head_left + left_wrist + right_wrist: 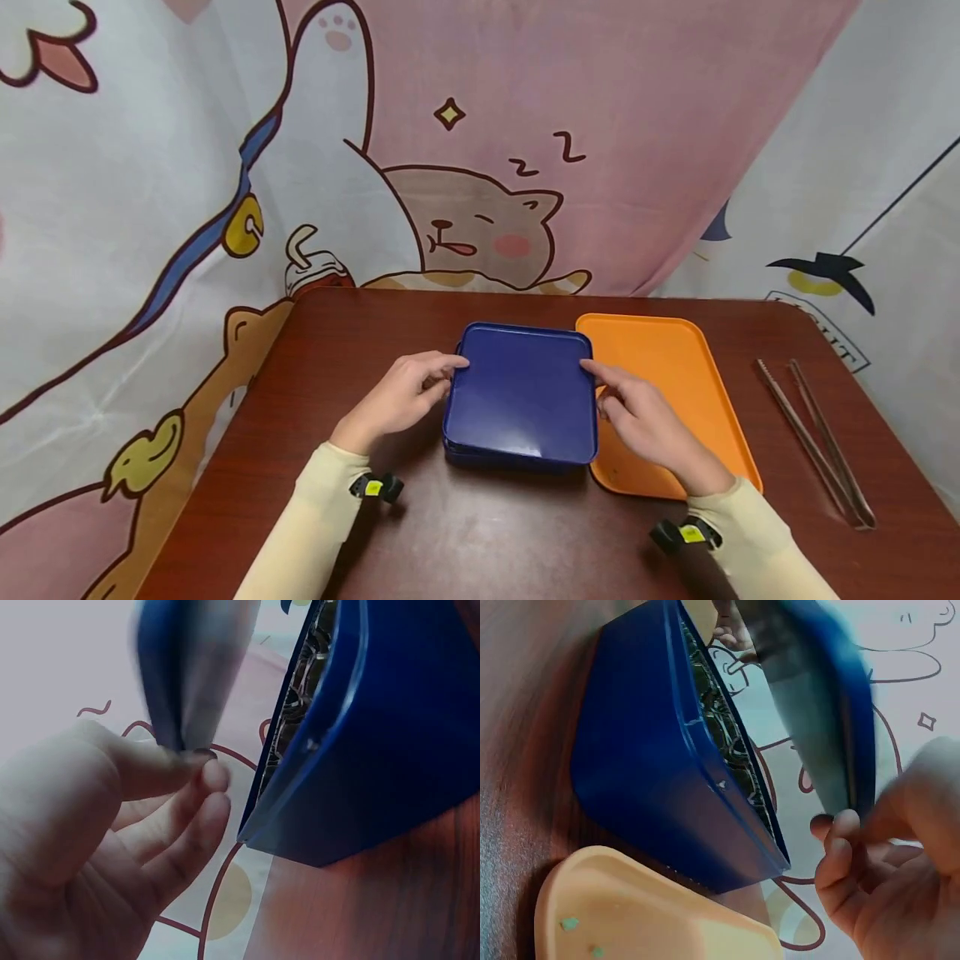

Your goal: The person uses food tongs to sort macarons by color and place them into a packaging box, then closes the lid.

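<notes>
A square dark blue metal lid point(525, 392) is raised over a blue box point(382, 772), with a gap between them in both wrist views. My left hand point(397, 396) pinches the lid's left edge between thumb and fingers. On the opposite edge, the right hand point(647, 417) pinches it the same way. The lid's underside is pale and shiny. Through the gap, the box's rim point(694, 720) shows dark contents with glossy, crinkled outlines; their kind cannot be told. From the head view the lid covers most of the box.
An orange tray point(675, 400) lies to the right of the box, under my right hand. Small green bits point(570, 923) sit on it. Metal tongs point(813, 450) lie farther right on the brown table point(480, 533). A printed cloth point(615, 100) hangs behind.
</notes>
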`<state>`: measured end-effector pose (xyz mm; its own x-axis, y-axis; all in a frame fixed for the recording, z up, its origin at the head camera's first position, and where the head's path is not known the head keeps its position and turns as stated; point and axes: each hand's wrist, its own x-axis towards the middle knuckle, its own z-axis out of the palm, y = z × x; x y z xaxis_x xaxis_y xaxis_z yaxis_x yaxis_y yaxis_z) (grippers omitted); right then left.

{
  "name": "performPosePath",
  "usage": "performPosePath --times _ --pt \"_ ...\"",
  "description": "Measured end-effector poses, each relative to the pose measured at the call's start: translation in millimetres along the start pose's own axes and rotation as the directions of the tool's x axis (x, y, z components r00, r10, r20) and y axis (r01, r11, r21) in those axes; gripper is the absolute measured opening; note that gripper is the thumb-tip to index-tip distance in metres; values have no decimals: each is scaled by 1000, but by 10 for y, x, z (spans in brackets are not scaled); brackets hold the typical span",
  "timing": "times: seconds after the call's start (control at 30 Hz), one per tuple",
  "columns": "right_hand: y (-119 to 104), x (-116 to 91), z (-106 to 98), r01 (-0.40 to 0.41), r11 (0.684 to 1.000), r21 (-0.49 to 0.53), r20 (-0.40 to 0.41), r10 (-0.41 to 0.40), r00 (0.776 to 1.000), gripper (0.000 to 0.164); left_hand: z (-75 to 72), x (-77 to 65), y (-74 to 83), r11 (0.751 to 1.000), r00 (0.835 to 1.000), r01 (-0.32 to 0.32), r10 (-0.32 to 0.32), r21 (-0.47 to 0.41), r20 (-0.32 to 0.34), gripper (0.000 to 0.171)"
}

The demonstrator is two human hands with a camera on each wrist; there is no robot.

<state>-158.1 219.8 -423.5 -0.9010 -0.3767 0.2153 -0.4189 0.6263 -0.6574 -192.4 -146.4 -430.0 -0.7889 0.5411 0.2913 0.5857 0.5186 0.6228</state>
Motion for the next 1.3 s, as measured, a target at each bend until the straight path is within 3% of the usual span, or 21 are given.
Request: performPosePath --times 0.13,0.3,0.37,0.5,0.57,0.67,0.8,1.0,1.17,1.3 --pt "-6 -19 -32 25 999 -39 -5 -25 1000 50 -27 4 17 1000 1000 5 -5 -4 -29 43" --pt "-14 -35 -53 116 986 -120 -61 -124 990 48 -54 35 44 1000 997 -8 7 -8 -71 44" --pt "-27 -29 -52 147 981 -125 -101 -160 982 37 -66 47 63 1000 994 -28 26 -13 -102 37" --pt "-69 -7 -51 188 973 -135 -183 -211 960 16 -80 69 92 995 978 -102 97 -17 -187 8" --pt "-90 4 -48 195 969 -154 -220 -226 949 8 -88 80 112 991 966 -133 127 -11 -224 14" --pt "-127 18 -36 189 964 -189 -260 -235 936 18 -95 92 145 990 960 -139 138 11 -244 21" --pt "-161 36 1 152 966 -209 -287 -209 935 34 -85 91 172 996 971 -81 88 41 -222 13" --pt "-189 95 65 69 980 -188 -276 -120 954 17 -30 99 174 1000 981 15 -10 23 -192 41" --pt "-210 141 111 -9 985 -171 -182 -23 983 50 41 130 161 998 987 62 -59 18 -153 52" --pt "-220 162 153 -82 970 -228 -112 58 992 67 113 138 139 990 987 125 -117 66 -110 62"
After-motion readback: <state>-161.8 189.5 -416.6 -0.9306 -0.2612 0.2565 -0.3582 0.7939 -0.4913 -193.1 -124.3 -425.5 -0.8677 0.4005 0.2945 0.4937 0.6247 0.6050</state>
